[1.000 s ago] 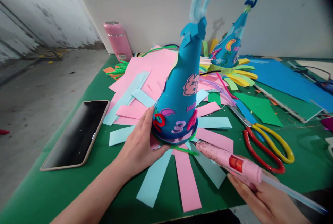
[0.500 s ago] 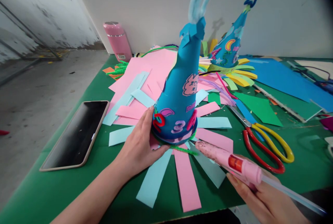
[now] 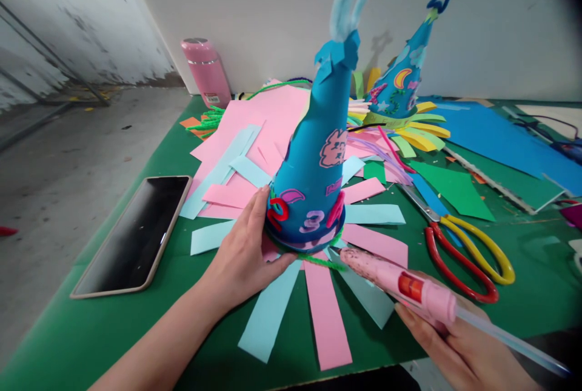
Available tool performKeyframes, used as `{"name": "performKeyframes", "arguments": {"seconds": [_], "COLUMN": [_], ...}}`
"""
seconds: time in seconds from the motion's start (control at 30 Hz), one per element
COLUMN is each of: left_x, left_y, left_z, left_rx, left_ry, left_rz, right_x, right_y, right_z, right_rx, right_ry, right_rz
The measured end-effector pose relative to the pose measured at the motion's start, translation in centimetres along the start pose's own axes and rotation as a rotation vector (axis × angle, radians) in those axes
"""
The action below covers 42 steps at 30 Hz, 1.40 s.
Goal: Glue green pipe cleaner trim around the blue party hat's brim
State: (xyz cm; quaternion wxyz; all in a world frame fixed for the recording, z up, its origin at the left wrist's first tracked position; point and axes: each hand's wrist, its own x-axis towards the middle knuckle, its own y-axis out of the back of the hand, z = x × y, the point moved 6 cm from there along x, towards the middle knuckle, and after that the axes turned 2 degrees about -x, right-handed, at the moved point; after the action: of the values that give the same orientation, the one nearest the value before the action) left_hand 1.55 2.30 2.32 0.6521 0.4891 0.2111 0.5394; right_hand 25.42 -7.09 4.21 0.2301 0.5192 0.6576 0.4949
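A blue paper cone hat [image 3: 313,124] stands upright on the green table, with pink and light blue paper strips [image 3: 327,312] fanned out around its base. My left hand [image 3: 245,251] is closed against the lower left side of the cone, thumb at the base. My right hand [image 3: 459,330] grips a pink hot glue gun [image 3: 391,276] with a clear glue stick out of its back. The gun's nozzle is at the front right of the base, close to a green pipe cleaner [image 3: 322,262] along the rim. Whether the tip touches is unclear.
Scissors [image 3: 468,251] with red and yellow handles lie at right. A phone [image 3: 136,233] is on the left, a pink bottle [image 3: 207,73] at the back. A second decorated cone hat [image 3: 402,79] stands behind, near pink paper [image 3: 273,118] and blue sheets [image 3: 495,133].
The glue gun has shifted very slightly left, its nozzle now nearer the base of the cone hat. My left hand and the hat have hardly moved.
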Motion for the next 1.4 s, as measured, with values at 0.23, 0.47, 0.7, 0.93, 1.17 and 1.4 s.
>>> {"name": "performKeyframes", "arguments": {"seconds": [0.23,0.47,0.7,0.93,1.17,1.4], "left_x": [-0.1,-0.1,-0.1,-0.1,-0.2,-0.1], "left_y": [-0.1,-0.2,0.0,0.1,0.1,0.2], "left_z": [-0.2,-0.2,-0.1,0.1,-0.1,0.1], "left_rx": [0.003,0.0,-0.015,-0.031,-0.032,-0.026], "left_ry": [0.003,-0.003,-0.007,-0.021,0.005,-0.007], "left_rz": [-0.006,-0.007,0.0,-0.01,-0.018,0.0], "right_x": [-0.4,-0.9,-1.1,-0.2,3.2,3.3], "right_y": [-0.7,-0.8,-0.1,3.6,9.3,8.8], "right_z": [0.8,1.9,2.9,9.0,15.3,18.4], "right_rx": [0.041,0.008,0.109,0.332,0.026,-0.172], "right_ry": [-0.066,-0.167,-0.281,-0.633,-0.557,-0.52], "right_rz": [-0.065,-0.023,0.006,0.212,0.234,0.199]}}
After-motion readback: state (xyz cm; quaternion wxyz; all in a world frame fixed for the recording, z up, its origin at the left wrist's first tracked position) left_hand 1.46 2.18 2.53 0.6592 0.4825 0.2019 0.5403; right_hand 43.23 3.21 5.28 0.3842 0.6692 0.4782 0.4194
